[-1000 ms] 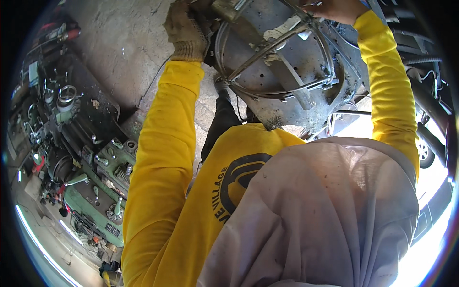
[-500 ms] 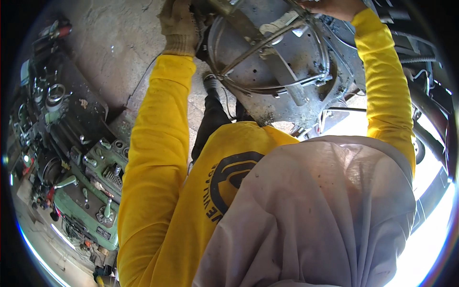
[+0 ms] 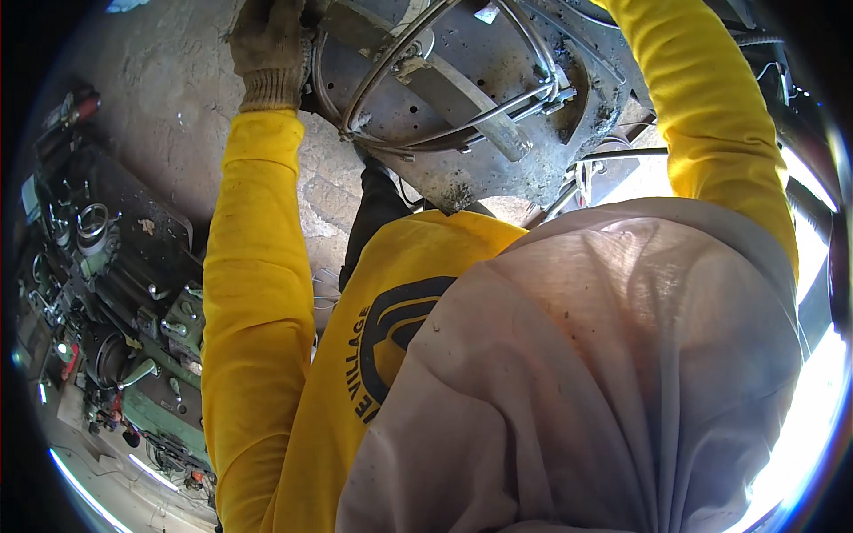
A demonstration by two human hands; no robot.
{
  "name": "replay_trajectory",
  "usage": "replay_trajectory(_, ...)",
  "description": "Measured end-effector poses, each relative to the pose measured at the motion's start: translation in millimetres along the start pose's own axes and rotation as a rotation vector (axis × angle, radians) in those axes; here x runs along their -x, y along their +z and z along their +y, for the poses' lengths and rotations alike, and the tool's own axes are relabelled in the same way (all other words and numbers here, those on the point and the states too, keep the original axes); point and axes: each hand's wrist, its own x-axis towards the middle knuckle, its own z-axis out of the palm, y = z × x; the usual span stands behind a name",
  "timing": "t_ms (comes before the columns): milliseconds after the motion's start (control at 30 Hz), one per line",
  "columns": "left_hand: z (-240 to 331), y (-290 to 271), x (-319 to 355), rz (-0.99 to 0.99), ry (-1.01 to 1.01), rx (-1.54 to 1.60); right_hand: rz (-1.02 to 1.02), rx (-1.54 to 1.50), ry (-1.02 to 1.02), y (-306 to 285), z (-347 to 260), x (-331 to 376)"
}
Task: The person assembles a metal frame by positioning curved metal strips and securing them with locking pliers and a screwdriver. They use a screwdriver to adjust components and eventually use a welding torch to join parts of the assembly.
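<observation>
Reaching up toward the top of the frame, the left hand (image 3: 271,49) wears a tan work glove and sits at the left edge of a round grey metal housing (image 3: 498,133), its fingers curled against the rim there; whether they clamp the rim itself or something behind it cannot be told, since the glove covers the contact. The housing fills the upper middle of the frame, dirty and pitted, with rows of small holes across its face. A flat metal bar (image 3: 444,84) lies diagonally over that face, and a bundle of thin curved steel rods (image 3: 426,133) arcs across it from the upper left toward the right, where they meet a small clamp (image 3: 551,89). The right arm, in a yellow sleeve (image 3: 702,115), runs up along the right side of the housing and leaves the frame at the top, so the right hand is out of view. A pale grey cloth (image 3: 604,382) covers the lower middle and right of the frame, over a yellow shirt. At the far left stands a green and black machine (image 3: 115,311) with knobs and levers, on a concrete floor (image 3: 169,115).
</observation>
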Motion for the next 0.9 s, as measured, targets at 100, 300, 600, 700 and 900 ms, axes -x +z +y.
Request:
replay_trajectory(100,6,-8,5,-0.084,-0.276,0.288,0.221,0.175,-0.134,27,34,-2)
replay_trajectory(300,21,-15,0,-0.005,-0.474,0.427,0.355,-0.081,0.295,130,3,124)
replay_trajectory(600,-10,-2,18,-0.056,-0.108,0.029,0.626,0.467,-0.344,71,42,107)
replay_trajectory(700,-7,1,15,-0.045,-0.198,0.145,0.496,0.103,-0.065,65,30,88)
replay_trajectory(900,10,-1,3,0.074,-0.43,0.589,0.329,-0.056,-0.017,38,35,56)
